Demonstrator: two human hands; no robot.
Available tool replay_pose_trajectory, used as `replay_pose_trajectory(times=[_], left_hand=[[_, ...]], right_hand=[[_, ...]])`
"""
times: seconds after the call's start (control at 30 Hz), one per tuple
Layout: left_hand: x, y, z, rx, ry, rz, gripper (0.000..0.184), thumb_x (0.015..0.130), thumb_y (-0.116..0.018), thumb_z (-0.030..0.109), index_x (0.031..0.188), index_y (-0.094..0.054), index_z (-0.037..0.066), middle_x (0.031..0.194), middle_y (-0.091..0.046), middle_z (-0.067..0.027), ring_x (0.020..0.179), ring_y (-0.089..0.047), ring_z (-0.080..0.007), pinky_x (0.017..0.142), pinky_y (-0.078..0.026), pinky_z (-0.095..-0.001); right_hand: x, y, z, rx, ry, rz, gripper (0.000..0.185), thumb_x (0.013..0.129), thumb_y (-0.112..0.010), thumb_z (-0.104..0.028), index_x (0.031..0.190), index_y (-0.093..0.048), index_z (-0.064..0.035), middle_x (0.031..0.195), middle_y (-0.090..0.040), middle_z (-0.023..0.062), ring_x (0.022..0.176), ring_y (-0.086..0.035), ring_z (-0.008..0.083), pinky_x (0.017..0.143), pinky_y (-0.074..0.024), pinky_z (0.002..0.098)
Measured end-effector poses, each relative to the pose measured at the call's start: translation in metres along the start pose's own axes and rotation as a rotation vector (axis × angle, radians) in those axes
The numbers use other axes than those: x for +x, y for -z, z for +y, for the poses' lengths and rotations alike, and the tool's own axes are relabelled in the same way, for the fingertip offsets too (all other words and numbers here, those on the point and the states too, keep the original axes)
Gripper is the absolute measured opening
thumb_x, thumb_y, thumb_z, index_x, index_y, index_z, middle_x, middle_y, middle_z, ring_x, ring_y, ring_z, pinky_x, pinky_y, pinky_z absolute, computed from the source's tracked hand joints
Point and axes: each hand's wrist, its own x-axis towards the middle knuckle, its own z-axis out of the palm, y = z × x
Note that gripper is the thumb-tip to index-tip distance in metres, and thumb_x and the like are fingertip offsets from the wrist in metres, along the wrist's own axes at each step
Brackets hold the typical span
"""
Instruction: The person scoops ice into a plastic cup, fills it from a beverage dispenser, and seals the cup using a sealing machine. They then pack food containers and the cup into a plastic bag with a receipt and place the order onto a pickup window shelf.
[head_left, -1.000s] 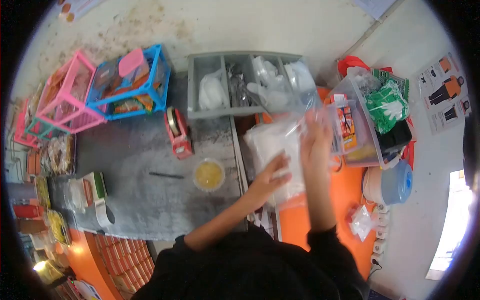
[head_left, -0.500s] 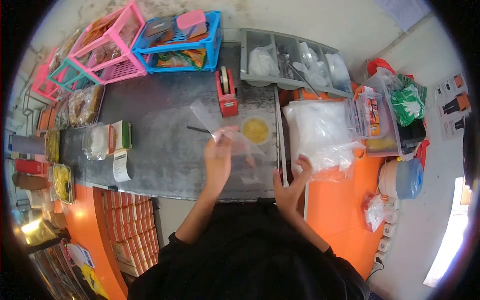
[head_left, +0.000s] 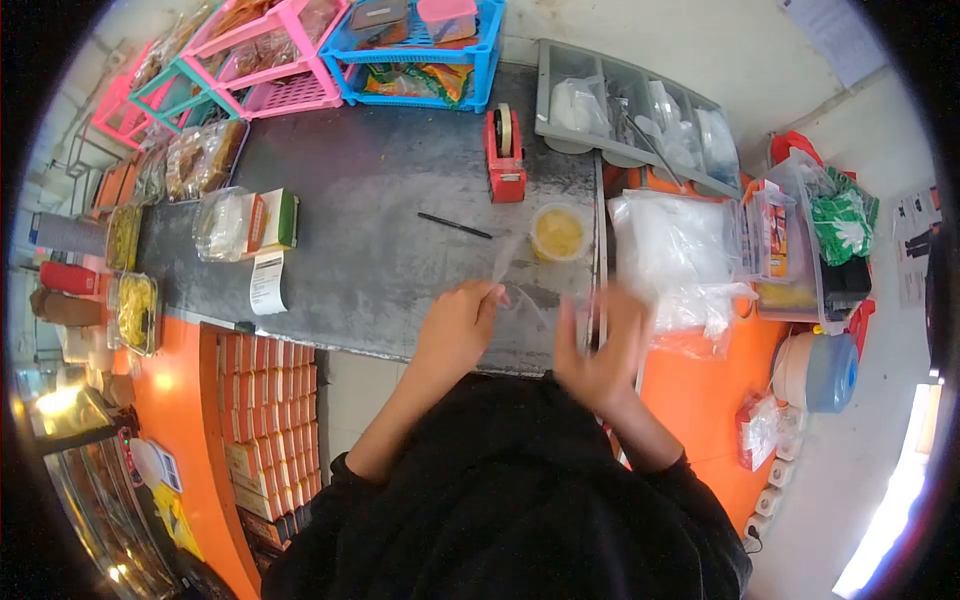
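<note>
My left hand (head_left: 462, 318) is closed in a pinch on a clear plastic bag (head_left: 508, 257), whose thin film rises above the fingertips and is hard to see against the dark counter. My right hand (head_left: 605, 345), somewhat smeared by motion, is raised by the counter's right edge with thumb and fingers apart and nothing visible in it. Just beyond the hands stands a round clear tub (head_left: 560, 233) with yellow contents. A black pen (head_left: 454, 225) lies left of the tub, and a red tape dispenser (head_left: 505, 160) stands behind it.
A stack of clear plastic bags (head_left: 672, 240) lies right of the counter (head_left: 370, 180), below a grey divided tray (head_left: 570, 148). Blue (head_left: 425, 95) and pink baskets (head_left: 290, 100) line the back. Packed food boxes (head_left: 222, 222) and a paper slip (head_left: 267, 283) sit at left.
My left hand has lowered toward the counter's front edge with the bag, uncovering the pen. My right hand has shifted slightly. The whole view has swung, so the counter items appear further right and higher.
</note>
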Motion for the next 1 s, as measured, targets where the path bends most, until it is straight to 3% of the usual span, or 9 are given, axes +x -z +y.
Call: replay_pose_trajectory(times=[0.13, 0.23, 0.33, 0.4, 0.6, 0.73, 0.83, 0.9, 1.0], left_hand=[[-0.001, 0.011, 0.005, -0.005, -0.049, 0.009, 0.021, 0.086, -0.054, 0.022, 0.082, -0.062, 0.003, 0.069, -0.059, -0.0165, 0.064, -0.057, -0.0351, 0.057, -0.043, -0.0396], [-0.002, 0.017, 0.006, -0.045, -0.102, 0.048, 0.019, 0.084, -0.056, 0.022, 0.085, -0.062, 0.003, 0.068, -0.059, -0.0165, 0.063, -0.057, -0.0344, 0.054, -0.043, -0.0386], [-0.001, 0.022, -0.002, 0.002, -0.141, 0.111, 0.017, 0.084, -0.055, 0.021, 0.088, -0.059, 0.005, 0.064, -0.058, -0.0161, 0.061, -0.057, -0.0346, 0.052, -0.042, -0.0398], [-0.001, 0.021, -0.007, 0.159, -0.220, 0.071, 0.013, 0.085, -0.054, 0.021, 0.086, -0.054, 0.008, 0.060, -0.056, -0.0148, 0.057, -0.056, -0.0354, 0.049, -0.042, -0.0419], [-0.005, 0.022, -0.014, 0.220, -0.313, 0.071, 0.013, 0.085, -0.054, 0.024, 0.084, -0.051, 0.011, 0.056, -0.054, -0.0128, 0.052, -0.055, -0.0351, 0.045, -0.040, -0.0440], [0.006, 0.029, -0.020, 0.248, -0.428, 0.006, 0.014, 0.084, -0.056, 0.026, 0.087, -0.052, 0.013, 0.054, -0.053, -0.0107, 0.050, -0.056, -0.0316, 0.045, -0.041, -0.0393], [0.018, 0.024, -0.032, 0.091, -0.203, -0.147, 0.017, 0.082, -0.059, 0.028, 0.087, -0.056, 0.011, 0.053, -0.053, -0.0086, 0.048, -0.055, -0.0279, 0.046, -0.041, -0.0335], [0.025, 0.005, -0.055, 0.304, -0.427, 0.629, 0.016, 0.082, -0.062, 0.023, 0.083, -0.060, 0.007, 0.056, -0.057, -0.0065, 0.052, -0.057, -0.0184, 0.050, -0.041, -0.0286], [-0.020, 0.009, -0.044, -0.299, 0.000, 0.275, 0.014, 0.082, -0.063, 0.016, 0.079, -0.061, 0.002, 0.064, -0.060, -0.0050, 0.060, -0.058, -0.0113, 0.054, -0.042, -0.0270]], right_hand=[[-0.006, 0.002, -0.025, 0.479, 0.491, -0.507, 0.045, 0.069, -0.073, -0.016, 0.102, -0.047, -0.0022, 0.103, -0.053, 0.0175, 0.089, -0.055, 0.0296, 0.077, -0.0448, 0.0373], [0.003, -0.036, -0.010, 0.299, -0.062, -0.196, 0.040, 0.067, -0.075, -0.014, 0.096, -0.050, -0.0029, 0.092, -0.058, 0.0146, 0.076, -0.059, 0.0247, 0.062, -0.0473, 0.0317], [0.017, -0.038, 0.011, 0.529, -0.379, -0.382, 0.038, 0.069, -0.075, -0.015, 0.096, -0.051, -0.0027, 0.075, -0.059, 0.0097, 0.058, -0.057, 0.0162, 0.050, -0.0437, 0.0257], [0.034, -0.026, 0.016, 0.775, -0.621, -1.005, 0.031, 0.076, -0.069, -0.023, 0.091, -0.052, -0.0011, 0.072, -0.060, 0.0097, 0.057, -0.059, 0.0164, 0.054, -0.0463, 0.0273], [0.042, -0.022, 0.026, 0.986, -0.716, -1.191, 0.016, 0.088, -0.054, -0.016, 0.092, -0.056, -0.0005, 0.070, -0.064, 0.0068, 0.054, -0.058, 0.0103, 0.052, -0.0443, 0.0245], [0.022, -0.039, 0.042, 1.217, -0.645, -1.251, 0.019, 0.086, -0.056, -0.018, 0.086, -0.060, 0.0006, 0.068, -0.063, 0.0063, 0.054, -0.054, 0.0080, 0.052, -0.0429, 0.0221], [-0.001, -0.061, 0.045, 1.104, -0.609, -1.249, 0.022, 0.082, -0.064, -0.020, 0.093, -0.063, -0.0013, 0.068, -0.062, 0.0019, 0.064, -0.055, 0.0069, 0.057, -0.0403, 0.0199], [-0.019, -0.074, 0.032, 1.071, -0.916, -0.910, 0.022, 0.074, -0.071, -0.018, 0.066, -0.061, -0.0005, 0.063, -0.060, 0.0031, 0.054, -0.050, 0.0063, 0.050, -0.0387, 0.0210], [-0.025, -0.077, 0.021, 0.992, -0.937, -0.813, 0.022, 0.068, -0.075, -0.015, 0.063, -0.057, -0.0033, 0.059, -0.056, -0.0001, 0.051, -0.048, 0.0054, 0.046, -0.0364, 0.0215]])
